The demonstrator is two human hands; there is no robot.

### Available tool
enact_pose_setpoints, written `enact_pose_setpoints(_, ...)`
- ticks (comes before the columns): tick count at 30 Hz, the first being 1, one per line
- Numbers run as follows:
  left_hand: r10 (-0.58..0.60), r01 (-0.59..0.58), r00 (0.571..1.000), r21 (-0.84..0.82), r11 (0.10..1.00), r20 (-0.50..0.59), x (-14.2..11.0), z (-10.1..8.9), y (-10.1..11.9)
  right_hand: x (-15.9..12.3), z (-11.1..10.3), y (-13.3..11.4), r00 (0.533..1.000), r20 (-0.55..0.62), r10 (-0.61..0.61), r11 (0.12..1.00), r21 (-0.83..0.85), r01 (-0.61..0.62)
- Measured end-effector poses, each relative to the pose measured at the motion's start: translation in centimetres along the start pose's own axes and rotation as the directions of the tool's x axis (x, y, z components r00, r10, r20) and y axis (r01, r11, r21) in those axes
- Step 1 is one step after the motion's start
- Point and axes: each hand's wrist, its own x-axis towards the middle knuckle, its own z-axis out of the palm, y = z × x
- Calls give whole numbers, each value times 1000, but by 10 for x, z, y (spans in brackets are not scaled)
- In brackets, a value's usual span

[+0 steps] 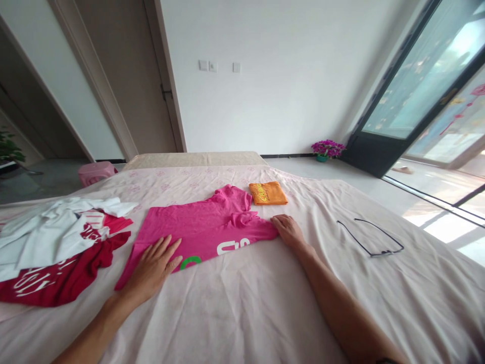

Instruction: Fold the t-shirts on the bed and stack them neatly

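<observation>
A pink T-shirt (pixel 197 222) lies folded lengthwise on the bed, with parts of white and green print along its near edge. My left hand (pixel 153 265) rests flat on its lower left part, fingers stretched out. At the shirt's right end, my right hand (pixel 288 230) has its fingers closed at the edge of the cloth; their tips are partly hidden. Just beyond that end is a small folded orange garment (pixel 268 193) with yellow lettering.
Left of the shirt is a loose heap of white clothing (pixel 49 232) and red clothing (pixel 71 280). Eyeglasses (pixel 379 242) lie on the light pink bedsheet (pixel 235 313) at right. Beyond the bed stand a pink stool (pixel 97 172) and a pot of purple flowers (pixel 328 148).
</observation>
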Motion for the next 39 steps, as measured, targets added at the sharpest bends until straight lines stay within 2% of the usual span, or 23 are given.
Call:
enact_pose_setpoints(3, -98, 90, 994, -142, 986, -45, 24, -7, 12, -5, -16, -6, 993, 46, 107, 990, -95, -102)
enact_pose_setpoints(6, -127, 101, 990, -317, 943, -61, 60, -10, 39, -9, -23, -12, 980, 76, 183, 975, -143, -171)
enact_pose_setpoints(10, -155, 123, 988, -514, 849, -19, 112, -5, 87, -8, -12, -14, 987, 85, 134, 985, -120, -123)
enact_pose_setpoints(12, -162, 121, 987, -567, 815, -22, 136, 2, 111, -6, -3, -11, 995, 69, 72, 997, -17, -71)
enact_pose_setpoints(15, -124, 91, 992, -611, 786, -11, 167, 15, 140, -3, 5, -7, 999, 20, -24, 971, 237, 19)
enact_pose_setpoints(20, -55, 57, 998, -580, 813, 21, 199, 36, 167, -8, 3, -13, 989, -9, -150, 799, 588, 126)
enact_pose_setpoints(24, -5, 25, 999, -507, 862, 41, 206, 40, 174, -11, 4, -18, 985, 54, -164, 613, 788, 59)
enact_pose_setpoints(28, 16, -3, 1000, -456, 890, 24, 199, 30, 172, -11, 6, -21, 978, 135, -162, 458, 888, -47)
enact_pose_setpoints(34, 42, -31, 999, -489, 872, 13, 163, 14, 146, -13, -3, -29, 969, 196, -153, 363, 923, -129)
enact_pose_setpoints(37, 96, -75, 995, -554, 829, 8, 146, 13, 134, -13, -4, -31, 955, 245, -168, 357, 918, -173)
enact_pose_setpoints(39, 138, -114, 990, -587, 802, -4, 142, 13, 135, -12, -3, -31, 946, 271, -179, 373, 908, -190)
